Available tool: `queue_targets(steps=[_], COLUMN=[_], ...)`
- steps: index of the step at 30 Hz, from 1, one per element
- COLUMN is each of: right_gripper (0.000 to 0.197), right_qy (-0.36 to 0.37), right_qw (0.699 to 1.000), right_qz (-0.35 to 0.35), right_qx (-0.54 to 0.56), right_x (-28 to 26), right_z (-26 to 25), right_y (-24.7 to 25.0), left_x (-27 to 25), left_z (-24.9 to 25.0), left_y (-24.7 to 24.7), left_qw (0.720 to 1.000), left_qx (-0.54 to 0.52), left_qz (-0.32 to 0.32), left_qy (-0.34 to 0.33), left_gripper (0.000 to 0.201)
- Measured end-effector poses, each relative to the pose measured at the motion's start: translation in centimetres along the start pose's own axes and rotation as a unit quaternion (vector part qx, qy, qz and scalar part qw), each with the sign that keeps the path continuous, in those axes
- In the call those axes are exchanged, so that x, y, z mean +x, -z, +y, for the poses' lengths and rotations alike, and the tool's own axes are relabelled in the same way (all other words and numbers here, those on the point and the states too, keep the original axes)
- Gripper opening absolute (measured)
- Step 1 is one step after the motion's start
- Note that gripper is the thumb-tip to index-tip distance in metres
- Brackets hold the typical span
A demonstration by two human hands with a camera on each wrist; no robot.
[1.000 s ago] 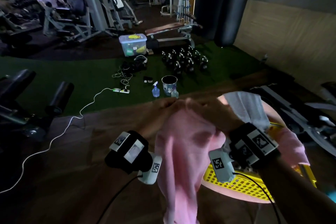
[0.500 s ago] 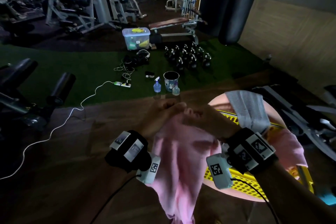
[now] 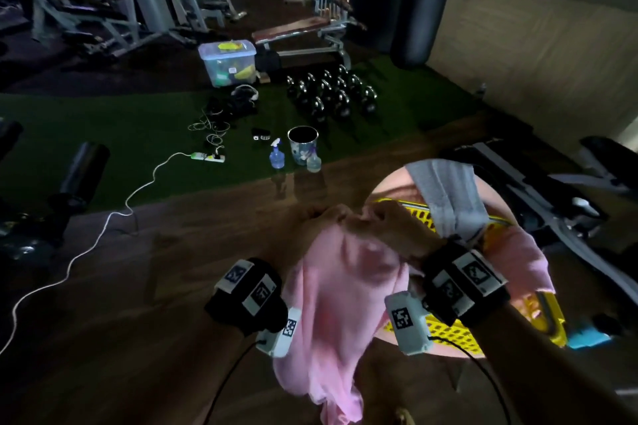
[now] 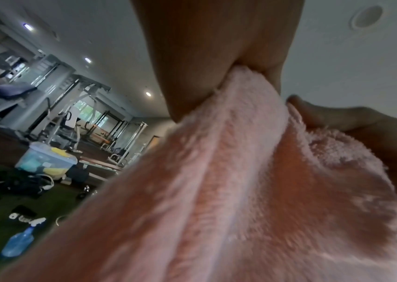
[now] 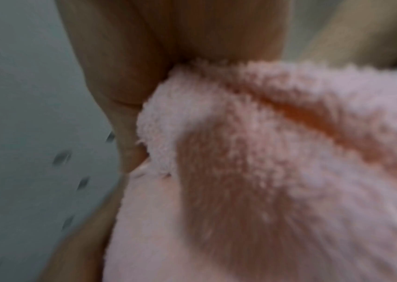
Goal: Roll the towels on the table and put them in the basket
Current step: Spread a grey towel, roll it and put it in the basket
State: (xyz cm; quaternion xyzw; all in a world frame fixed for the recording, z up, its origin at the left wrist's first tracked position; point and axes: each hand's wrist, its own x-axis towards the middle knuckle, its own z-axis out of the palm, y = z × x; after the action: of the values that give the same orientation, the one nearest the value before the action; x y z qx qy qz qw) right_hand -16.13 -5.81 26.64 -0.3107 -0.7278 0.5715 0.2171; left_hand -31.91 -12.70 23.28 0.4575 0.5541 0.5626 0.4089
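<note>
A pink towel (image 3: 340, 307) hangs in the air in front of me, held up by its top edge. My left hand (image 3: 319, 217) pinches one end of that edge and my right hand (image 3: 383, 221) pinches the other, the two hands almost touching. The left wrist view shows the pink towel (image 4: 253, 181) clamped between thumb and fingers (image 4: 192, 66). In the right wrist view the pink towel (image 5: 265, 152) sits gripped the same way. A yellow basket (image 3: 455, 331) stands on a round pink table (image 3: 390, 183) to the right, with a grey towel (image 3: 448, 197) and another pink towel (image 3: 518, 259) draped over it.
Brown wooden floor lies below the towel. Beyond it on green turf stand a spray bottle (image 3: 277, 157), a metal bucket (image 3: 302, 145), a power strip (image 3: 207, 157) with cable, kettlebells (image 3: 331, 93) and a plastic box (image 3: 228, 62). Exercise machines stand left and right.
Both hands have stayed together at the towel's top edge and drifted slightly right, toward the basket. The towel hangs a little narrower and more bunched.
</note>
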Motion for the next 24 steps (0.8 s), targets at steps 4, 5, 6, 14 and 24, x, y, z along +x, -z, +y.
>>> queue_targets(steps=[4, 5, 6, 14, 24], right_gripper=[0.029, 0.02, 0.012, 0.047, 0.044], right_qy=[0.011, 0.009, 0.015, 0.044, -0.05], right_qw=[0.981, 0.971, 0.965, 0.964, 0.958], right_qz=[0.118, 0.158, 0.181, 0.236, 0.281], right_qx=[0.153, 0.181, 0.188, 0.111, 0.026], right_x=[-2.3, -3.3, -4.5, -16.4, -35.6], right_z=[0.1, 0.3, 0.6, 3.3, 8.4], right_y=[5.2, 6.4, 7.3, 14.4, 27.0], left_x=[0.7, 0.8, 0.9, 2.0, -2.9], left_z=[0.0, 0.1, 0.4, 3.4, 7.0], left_y=[-1.6, -2.3, -3.4, -18.3, -43.3], left_qw=[1.0, 0.999, 0.998, 0.96, 0.884], left_qx=[-0.004, 0.008, 0.025, 0.11, 0.147], left_qz=[-0.02, -0.034, -0.048, -0.235, -0.416], left_qy=[-0.009, -0.02, -0.033, -0.101, -0.158], left_gripper=[0.013, 0.018, 0.028, 0.057, 0.045])
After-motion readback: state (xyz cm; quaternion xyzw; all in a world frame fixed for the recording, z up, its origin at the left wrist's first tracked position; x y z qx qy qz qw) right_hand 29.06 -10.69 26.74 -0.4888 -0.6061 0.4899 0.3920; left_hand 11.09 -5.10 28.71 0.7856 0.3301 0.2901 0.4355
